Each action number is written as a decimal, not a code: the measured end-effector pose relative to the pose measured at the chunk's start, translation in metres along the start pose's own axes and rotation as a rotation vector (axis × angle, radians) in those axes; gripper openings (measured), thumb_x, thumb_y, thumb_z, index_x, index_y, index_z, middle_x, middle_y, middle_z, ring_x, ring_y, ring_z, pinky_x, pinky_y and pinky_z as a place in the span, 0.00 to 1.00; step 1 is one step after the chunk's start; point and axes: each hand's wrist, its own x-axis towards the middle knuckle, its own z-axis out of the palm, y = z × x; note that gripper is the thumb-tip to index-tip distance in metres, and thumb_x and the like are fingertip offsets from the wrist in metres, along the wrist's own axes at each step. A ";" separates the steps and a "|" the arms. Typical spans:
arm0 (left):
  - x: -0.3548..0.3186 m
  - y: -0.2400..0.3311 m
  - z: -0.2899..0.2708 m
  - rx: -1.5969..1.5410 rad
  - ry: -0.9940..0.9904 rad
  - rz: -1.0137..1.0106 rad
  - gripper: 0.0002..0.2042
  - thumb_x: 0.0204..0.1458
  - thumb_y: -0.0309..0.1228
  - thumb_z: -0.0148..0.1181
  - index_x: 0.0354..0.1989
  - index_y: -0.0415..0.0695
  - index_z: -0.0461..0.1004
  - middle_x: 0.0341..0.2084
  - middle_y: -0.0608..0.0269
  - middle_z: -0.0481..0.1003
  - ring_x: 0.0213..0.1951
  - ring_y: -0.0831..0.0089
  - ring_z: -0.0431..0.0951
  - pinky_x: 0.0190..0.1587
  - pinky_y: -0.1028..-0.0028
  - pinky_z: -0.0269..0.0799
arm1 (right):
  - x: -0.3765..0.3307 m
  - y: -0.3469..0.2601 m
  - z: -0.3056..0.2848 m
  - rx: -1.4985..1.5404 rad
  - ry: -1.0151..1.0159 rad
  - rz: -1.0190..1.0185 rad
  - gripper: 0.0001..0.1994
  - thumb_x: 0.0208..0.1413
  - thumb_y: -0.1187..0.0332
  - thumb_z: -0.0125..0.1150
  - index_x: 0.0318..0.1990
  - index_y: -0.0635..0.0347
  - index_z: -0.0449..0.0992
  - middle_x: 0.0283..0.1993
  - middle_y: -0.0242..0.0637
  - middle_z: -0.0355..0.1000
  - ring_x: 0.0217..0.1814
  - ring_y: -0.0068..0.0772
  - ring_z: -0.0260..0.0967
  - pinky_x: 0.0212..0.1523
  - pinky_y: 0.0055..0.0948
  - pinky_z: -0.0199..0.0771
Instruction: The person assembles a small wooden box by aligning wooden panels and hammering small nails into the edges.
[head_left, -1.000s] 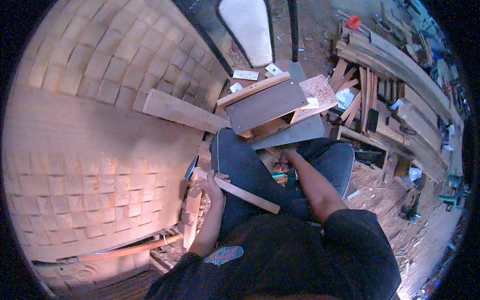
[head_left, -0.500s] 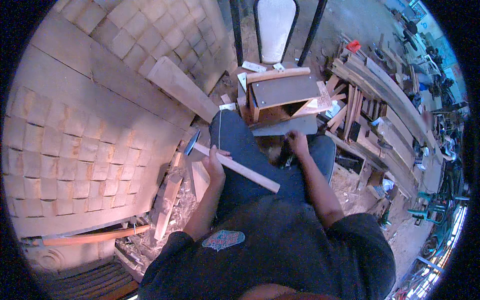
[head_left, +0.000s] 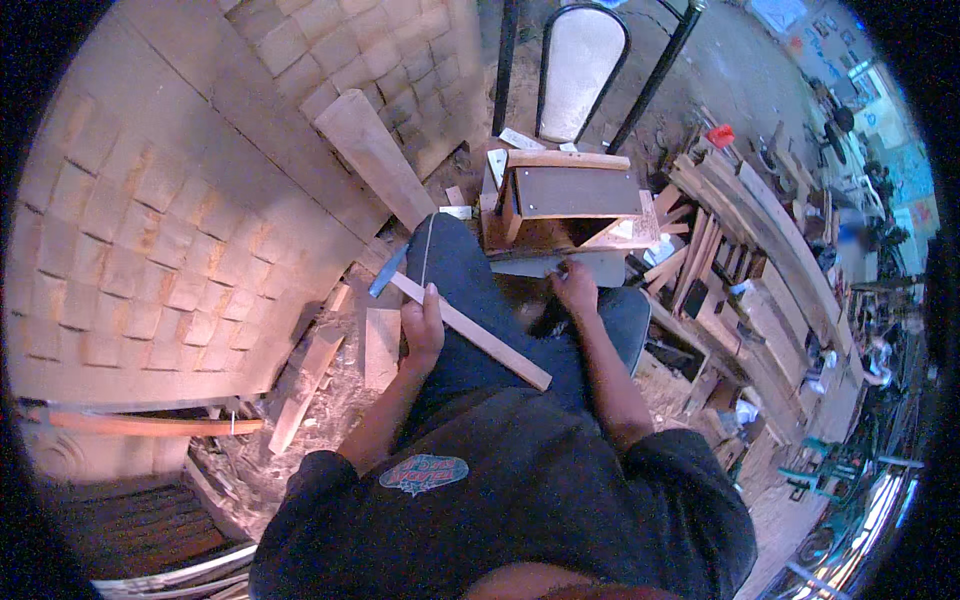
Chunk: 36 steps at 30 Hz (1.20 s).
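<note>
Slat (head_left: 470,332) has swung up across our thigh, left hand (head_left: 424,330) clamped round it; right hand (head_left: 575,288), fingers curled, now nearer the box (head_left: 560,205).

Hammer (head_left: 385,273): dark metal head, long pale wooden handle, lying diagonally across the left thigh. Wooden box (head_left: 565,205): dark top panel, standing at the knees.

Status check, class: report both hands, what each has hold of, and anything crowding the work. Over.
Left hand shut on hammer, across the lap. Right hand at the small wooden frame, grip unclear. Offcuts crowd the floor, left.
</note>
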 end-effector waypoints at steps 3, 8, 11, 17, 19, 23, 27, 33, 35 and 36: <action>-0.015 0.024 0.013 -0.097 -0.029 0.039 0.20 0.66 0.34 0.52 0.19 0.42 0.68 0.14 0.73 0.65 0.20 0.81 0.63 0.24 0.73 0.60 | -0.058 -0.056 -0.049 0.862 -0.488 -0.160 0.20 0.63 0.60 0.60 0.57 0.60 0.73 0.51 0.39 0.75 0.43 0.38 0.76 0.46 0.34 0.77; -0.025 0.087 0.054 0.121 -0.328 0.232 0.22 0.62 0.37 0.59 0.16 0.38 0.71 0.11 0.60 0.71 0.17 0.76 0.72 0.22 0.68 0.64 | -0.149 -0.111 -0.122 1.145 -0.702 -0.035 0.21 0.64 0.67 0.60 0.61 0.59 0.64 0.31 0.28 0.67 0.26 0.17 0.63 0.27 0.20 0.67; -0.012 0.093 0.065 0.322 -0.515 0.198 0.22 0.60 0.40 0.61 0.16 0.38 0.72 0.10 0.59 0.71 0.16 0.67 0.74 0.22 0.63 0.66 | -0.152 -0.088 -0.123 1.320 -0.668 0.095 0.19 0.63 0.69 0.59 0.60 0.60 0.65 0.28 0.27 0.66 0.22 0.19 0.63 0.23 0.22 0.66; 0.061 0.059 0.064 0.344 -0.284 0.448 0.37 0.45 0.50 0.73 0.58 0.42 0.65 0.50 0.47 0.72 0.53 0.55 0.74 0.53 0.57 0.69 | -0.153 -0.057 -0.124 1.522 -0.635 0.293 0.20 0.65 0.64 0.53 0.61 0.61 0.66 0.24 0.27 0.62 0.19 0.20 0.60 0.17 0.20 0.62; 0.093 0.052 0.077 0.322 -0.188 0.669 0.50 0.41 0.51 0.75 0.70 0.43 0.54 0.63 0.43 0.64 0.64 0.51 0.66 0.64 0.57 0.63 | -0.150 -0.051 -0.122 1.658 -0.604 0.443 0.20 0.65 0.64 0.52 0.62 0.61 0.66 0.25 0.27 0.62 0.19 0.18 0.58 0.17 0.19 0.61; 0.139 0.052 0.114 0.183 -0.402 0.663 0.66 0.35 0.52 0.79 0.75 0.41 0.34 0.71 0.40 0.46 0.72 0.46 0.51 0.73 0.57 0.47 | -0.122 -0.057 -0.115 1.783 -0.618 0.530 0.21 0.67 0.62 0.50 0.63 0.61 0.66 0.27 0.26 0.61 0.19 0.18 0.55 0.17 0.17 0.60; 0.151 0.028 0.144 0.115 -0.450 0.674 0.68 0.34 0.52 0.80 0.75 0.40 0.32 0.72 0.39 0.44 0.73 0.46 0.49 0.73 0.57 0.48 | -0.083 -0.065 -0.106 1.960 -0.665 0.579 0.21 0.69 0.61 0.49 0.63 0.62 0.66 0.27 0.27 0.61 0.20 0.17 0.55 0.17 0.17 0.59; 0.164 0.011 0.150 0.157 -0.387 0.781 0.70 0.28 0.61 0.79 0.73 0.33 0.38 0.70 0.37 0.50 0.71 0.46 0.53 0.72 0.57 0.51 | -0.070 -0.087 -0.127 2.051 -0.766 0.475 0.23 0.69 0.61 0.49 0.66 0.63 0.62 0.25 0.26 0.56 0.19 0.17 0.52 0.16 0.19 0.57; 0.166 0.008 0.151 0.181 -0.369 0.810 0.71 0.27 0.62 0.78 0.72 0.32 0.39 0.69 0.37 0.52 0.71 0.46 0.54 0.72 0.57 0.52 | -0.072 -0.091 -0.134 2.033 -0.793 0.445 0.24 0.68 0.63 0.50 0.68 0.63 0.60 0.25 0.26 0.55 0.18 0.18 0.51 0.16 0.19 0.56; 0.166 0.007 0.153 0.146 -0.399 0.801 0.70 0.28 0.62 0.78 0.72 0.33 0.39 0.69 0.37 0.52 0.71 0.46 0.55 0.72 0.57 0.52 | -0.071 -0.090 -0.135 1.989 -0.766 0.471 0.24 0.68 0.63 0.50 0.68 0.63 0.60 0.25 0.26 0.55 0.18 0.17 0.51 0.16 0.19 0.57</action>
